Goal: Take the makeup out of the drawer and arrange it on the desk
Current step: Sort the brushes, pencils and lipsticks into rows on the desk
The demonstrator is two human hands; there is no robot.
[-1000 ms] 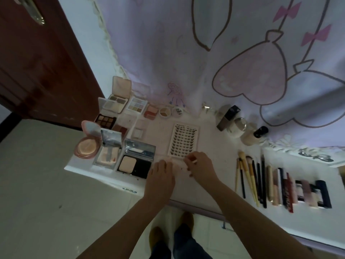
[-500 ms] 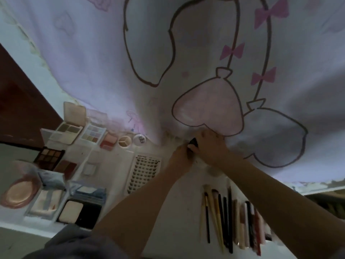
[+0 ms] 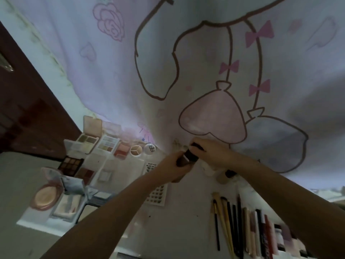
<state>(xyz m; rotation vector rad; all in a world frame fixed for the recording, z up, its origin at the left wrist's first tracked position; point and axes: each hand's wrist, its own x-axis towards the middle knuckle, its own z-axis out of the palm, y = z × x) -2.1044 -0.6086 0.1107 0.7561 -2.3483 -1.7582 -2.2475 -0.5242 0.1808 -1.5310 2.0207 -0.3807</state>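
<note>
Here both hands meet at the far middle of the white tabletop [image 3: 183, 217], fingers curled round a dark, squarish cosmetic bottle [image 3: 188, 157]: left hand [image 3: 172, 168] on its nearer-left end, right hand [image 3: 211, 153] on the farther-right, its long axis running between them.

Home bedroom: cartoon curtain [image 3: 214, 75], wooden door [image 3: 28, 113], makeup-laden desk [image 3: 186, 212].

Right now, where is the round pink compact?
In the head view, the round pink compact lies open at the desk's far left, beside the white palette.
</note>
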